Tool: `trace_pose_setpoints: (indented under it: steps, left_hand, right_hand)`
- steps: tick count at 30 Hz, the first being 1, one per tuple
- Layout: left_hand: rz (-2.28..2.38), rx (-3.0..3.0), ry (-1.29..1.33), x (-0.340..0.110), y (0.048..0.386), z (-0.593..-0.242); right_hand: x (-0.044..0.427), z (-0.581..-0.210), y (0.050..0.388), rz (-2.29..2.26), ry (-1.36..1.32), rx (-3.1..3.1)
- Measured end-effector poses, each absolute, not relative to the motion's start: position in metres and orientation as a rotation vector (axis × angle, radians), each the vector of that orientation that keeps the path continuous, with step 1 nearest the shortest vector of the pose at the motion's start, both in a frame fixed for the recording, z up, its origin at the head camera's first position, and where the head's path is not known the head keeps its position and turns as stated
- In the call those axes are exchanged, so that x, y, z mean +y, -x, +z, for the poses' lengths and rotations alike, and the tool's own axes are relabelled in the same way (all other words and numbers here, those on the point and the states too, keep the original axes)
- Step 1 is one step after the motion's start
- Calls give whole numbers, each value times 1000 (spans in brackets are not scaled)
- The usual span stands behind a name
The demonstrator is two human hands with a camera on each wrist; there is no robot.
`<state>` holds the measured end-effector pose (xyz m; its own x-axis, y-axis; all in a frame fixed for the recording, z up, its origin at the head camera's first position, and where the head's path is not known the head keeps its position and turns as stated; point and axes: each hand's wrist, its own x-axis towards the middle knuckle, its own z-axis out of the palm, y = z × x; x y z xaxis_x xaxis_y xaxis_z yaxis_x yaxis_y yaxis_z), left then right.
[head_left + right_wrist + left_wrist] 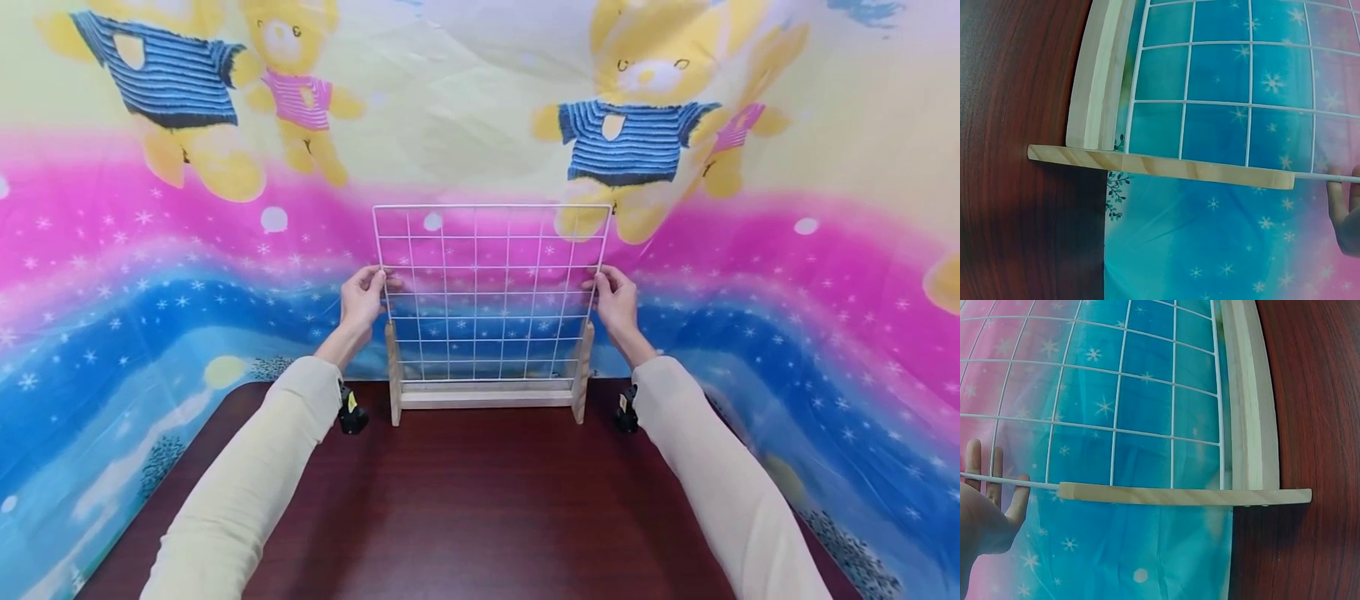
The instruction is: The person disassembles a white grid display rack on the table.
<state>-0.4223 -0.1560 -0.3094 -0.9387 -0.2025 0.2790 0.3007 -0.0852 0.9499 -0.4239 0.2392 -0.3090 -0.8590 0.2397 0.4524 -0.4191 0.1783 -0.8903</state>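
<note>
The white wire grid [476, 292] stands upright in the middle of the scene, towards the far side of the table, between the 2 posts of a wooden stand [487, 400]. Its side wires run down into the tops of the left post [394, 375] and the right post [582, 375], and its bottom wire lies close along the crossbar between them; I cannot tell whether it touches that bar.

The left hand [362, 298] pinches the grid's left edge above the left post, thumb on the near side and fingers reaching behind. The right hand [618, 304] does the same at the right edge. Both are nearly closed, with only the thin wire between thumb and fingers.

As I judge it, the grid is already set between the posts and stands level; what is left is small, since neither hand has let go.

The table [480, 500] is dark reddish brown with a wood grain. 2 pale sleeves [240, 475] come in from the near left and near right, with a small black device [352, 412] at each wrist. A printed cloth [787, 333] hangs behind and along both sides, with snowflakes and yellow bears [176, 75] in striped shirts.
</note>
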Motion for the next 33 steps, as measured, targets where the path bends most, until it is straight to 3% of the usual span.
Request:
trace_pose_setpoints:
  steps: [33]
  left_hand:
    - [-2038,-1896,158,-157,419,-288]
  right_hand:
    - [238,-287,419,1679,-147,-1997]
